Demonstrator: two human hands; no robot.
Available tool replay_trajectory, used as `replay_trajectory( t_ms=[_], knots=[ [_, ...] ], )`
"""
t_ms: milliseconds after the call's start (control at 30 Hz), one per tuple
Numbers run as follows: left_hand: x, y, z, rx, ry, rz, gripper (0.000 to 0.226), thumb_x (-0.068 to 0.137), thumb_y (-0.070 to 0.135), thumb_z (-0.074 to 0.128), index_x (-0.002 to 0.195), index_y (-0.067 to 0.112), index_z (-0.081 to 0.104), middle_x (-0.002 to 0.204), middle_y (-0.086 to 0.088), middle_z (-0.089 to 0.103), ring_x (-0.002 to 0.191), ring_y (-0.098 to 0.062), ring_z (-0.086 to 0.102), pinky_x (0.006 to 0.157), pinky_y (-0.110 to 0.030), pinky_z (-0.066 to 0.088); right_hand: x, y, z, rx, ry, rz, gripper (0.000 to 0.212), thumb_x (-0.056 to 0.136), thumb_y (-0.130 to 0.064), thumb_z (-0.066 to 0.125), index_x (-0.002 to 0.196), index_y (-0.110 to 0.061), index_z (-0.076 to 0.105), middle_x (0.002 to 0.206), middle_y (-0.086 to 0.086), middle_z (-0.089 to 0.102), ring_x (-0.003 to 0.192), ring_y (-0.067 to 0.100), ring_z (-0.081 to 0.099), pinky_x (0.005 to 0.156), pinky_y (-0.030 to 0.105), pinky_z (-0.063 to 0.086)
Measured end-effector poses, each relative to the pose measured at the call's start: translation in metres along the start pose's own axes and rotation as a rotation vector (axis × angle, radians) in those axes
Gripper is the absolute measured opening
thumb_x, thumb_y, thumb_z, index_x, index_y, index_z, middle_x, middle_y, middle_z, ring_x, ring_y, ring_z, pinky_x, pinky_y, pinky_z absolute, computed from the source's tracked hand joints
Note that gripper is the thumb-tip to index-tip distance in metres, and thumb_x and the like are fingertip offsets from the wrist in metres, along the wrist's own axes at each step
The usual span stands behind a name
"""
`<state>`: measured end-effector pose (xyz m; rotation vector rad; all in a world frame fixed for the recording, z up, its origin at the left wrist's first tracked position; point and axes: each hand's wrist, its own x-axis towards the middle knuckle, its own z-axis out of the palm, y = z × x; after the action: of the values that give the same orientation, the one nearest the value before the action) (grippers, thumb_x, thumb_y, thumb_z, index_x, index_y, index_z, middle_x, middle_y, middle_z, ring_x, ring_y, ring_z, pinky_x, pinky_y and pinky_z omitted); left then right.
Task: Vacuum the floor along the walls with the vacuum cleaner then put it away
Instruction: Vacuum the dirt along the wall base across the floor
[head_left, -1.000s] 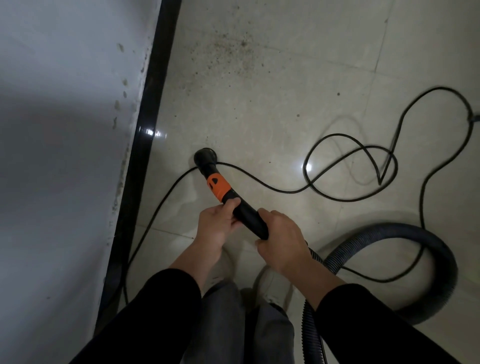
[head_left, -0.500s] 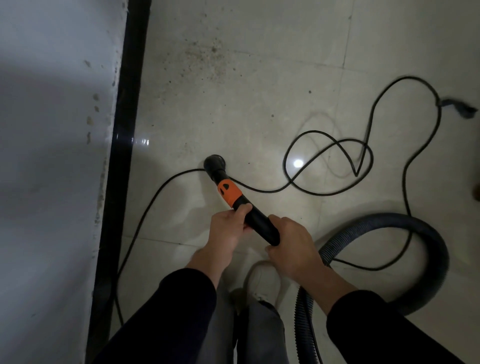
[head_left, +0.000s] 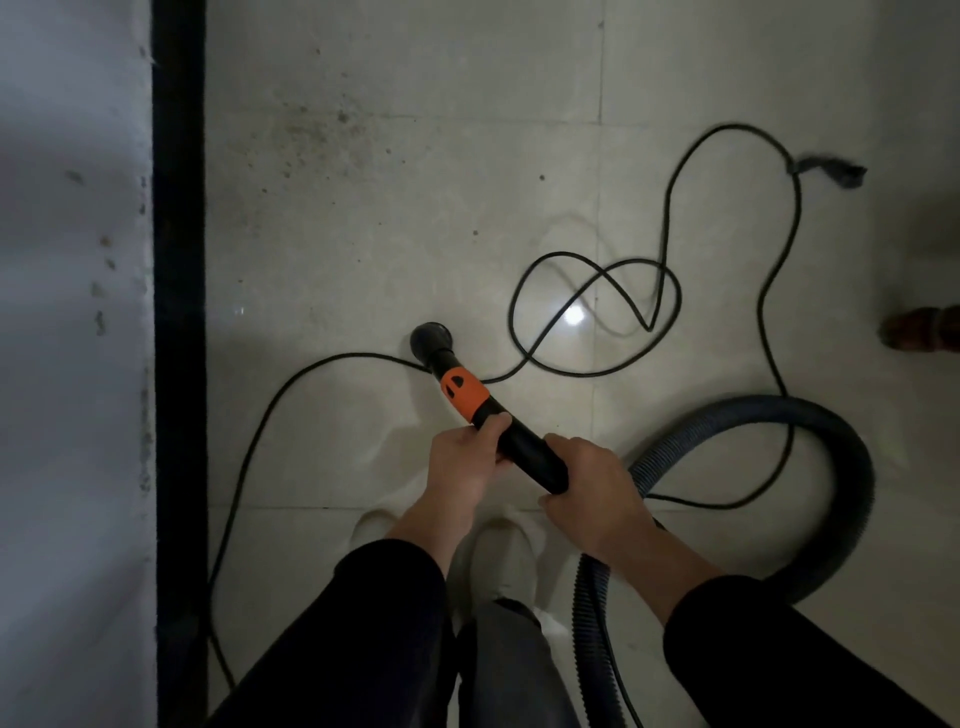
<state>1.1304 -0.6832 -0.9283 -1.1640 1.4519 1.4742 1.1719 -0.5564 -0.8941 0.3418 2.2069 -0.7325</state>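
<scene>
1. Hands first: both are wrapped round the black wand (head_left: 524, 451) of the vacuum. The left hand (head_left: 464, 467) grips it just behind the orange collar (head_left: 464, 393), thumb lying along the top. The right hand (head_left: 597, 493) is curled round the back end, right where the wand meets the ribbed hose (head_left: 836, 436).
2. The wand points forward and a bit left, tilted down, with the round nozzle (head_left: 430, 338) low over the floor tiles (head_left: 415, 62). It's near the black skirting strip (head_left: 179, 312) at the foot of the white wall (head_left: 72, 389) but clearly apart from it. Can't tell if the nozzle actually touches the tile.
3. The hose swings out right in one big loop, then comes back down past the right arm and off the bottom edge.
4. The power cord (head_left: 597, 371) is a tangle. One run passes by the nozzle and curves left toward the skirting. The rest crosses over itself on the tiles right of the nozzle and ends in a blurry grey plug (head_left: 831, 174) up top right.
5. There's a patch of dark specks (head_left: 332, 124) on the tile ahead of the nozzle.
6. A pale shoe (head_left: 506, 556) sits right under the hands. Something brown (head_left: 924, 332) is cut off at the right edge, no idea what.
</scene>
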Motion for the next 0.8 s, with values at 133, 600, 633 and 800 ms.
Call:
replay_trajectory(
  t_ms=[133, 600, 633, 800],
  knots=[
    [0.001, -0.001, 0.016, 0.046, -0.007, 0.008, 0.018, 0.086, 0.023, 0.071, 0.077, 0.008, 0.067, 0.076, -0.008, 0.074, 0.07, -0.013, 0.073, 0.062, -0.019, 0.053, -0.001, 0.014, -0.007, 0.033, 0.025, 0.026, 0.016, 0.074, -0.003, 0.062, 0.084, -0.009, 0.051, 0.082, 0.006, 0.056, 0.072, 0.022, 0.053, 0.057, 0.028, 0.034],
    [0.02, 0.013, 0.044, 0.095, -0.019, 0.086, 0.02, 0.085, 0.026, 0.072, 0.072, 0.012, 0.067, 0.062, 0.001, 0.072, 0.071, -0.014, 0.072, 0.084, -0.033, 0.058, 0.019, 0.028, -0.025, 0.079, 0.122, 0.043, 0.018, 0.073, -0.006, 0.066, 0.086, -0.01, 0.054, 0.079, 0.004, 0.058, 0.072, 0.021, 0.055, 0.057, 0.027, 0.036],
    [0.023, 0.015, 0.045, 0.073, -0.015, 0.093, 0.02, 0.085, 0.024, 0.073, 0.071, 0.01, 0.067, 0.063, -0.001, 0.072, 0.072, -0.015, 0.072, 0.083, -0.033, 0.058, 0.023, 0.027, -0.026, 0.082, 0.127, 0.038, 0.018, 0.073, -0.006, 0.067, 0.086, -0.009, 0.054, 0.079, 0.005, 0.058, 0.072, 0.021, 0.055, 0.058, 0.027, 0.037],
    [0.039, 0.026, 0.043, 0.059, -0.031, 0.149, 0.023, 0.083, 0.024, 0.074, 0.068, 0.008, 0.067, 0.065, -0.005, 0.072, 0.071, -0.016, 0.072, 0.083, -0.036, 0.059, 0.038, 0.019, -0.028, 0.079, 0.169, 0.026, 0.02, 0.074, -0.008, 0.068, 0.091, -0.008, 0.057, 0.081, 0.006, 0.06, 0.074, 0.023, 0.056, 0.065, 0.034, 0.047]
  ],
)
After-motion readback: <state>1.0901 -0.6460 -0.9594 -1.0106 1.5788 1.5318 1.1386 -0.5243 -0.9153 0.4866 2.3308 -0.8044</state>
